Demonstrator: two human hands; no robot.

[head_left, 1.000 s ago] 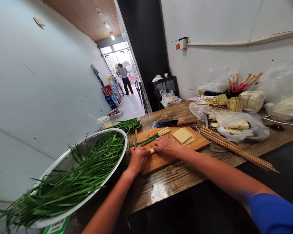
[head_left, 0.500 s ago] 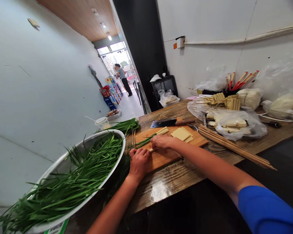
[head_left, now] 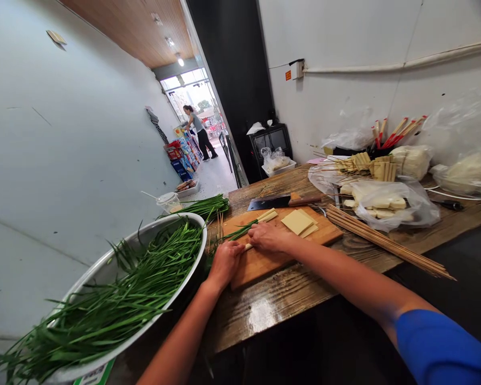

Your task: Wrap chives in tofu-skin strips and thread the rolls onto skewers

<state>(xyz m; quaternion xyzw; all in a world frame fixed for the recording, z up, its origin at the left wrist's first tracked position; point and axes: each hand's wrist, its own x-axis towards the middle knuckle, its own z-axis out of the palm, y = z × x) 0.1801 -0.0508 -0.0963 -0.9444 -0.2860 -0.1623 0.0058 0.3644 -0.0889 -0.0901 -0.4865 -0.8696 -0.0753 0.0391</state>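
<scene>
Head view: both hands have barely shifted in the past second — the work on the board (head_left: pixel 264 262) goes on. Left hand (head_left: pixel 224 262) and right hand (head_left: pixel 268 237), fingers curled, pinch a pale strip (head_left: pixel 248 246) with chives (head_left: pixel 236 232) — palms down, near the bowl (head_left: pixel 104 272).

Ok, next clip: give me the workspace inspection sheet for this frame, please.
Surface: worn wooden table, cutting board on it.
Job's things: pale roll with green chives on the board.
Clutter: bowl of chives, cleaver, tofu sheets, bamboo skewers, bagged tofu.
Grips: left hand and right hand both press on the roll.
Cables: white cable at the table's far right.
Surroundings: a person stands far off in the doorway.
</scene>
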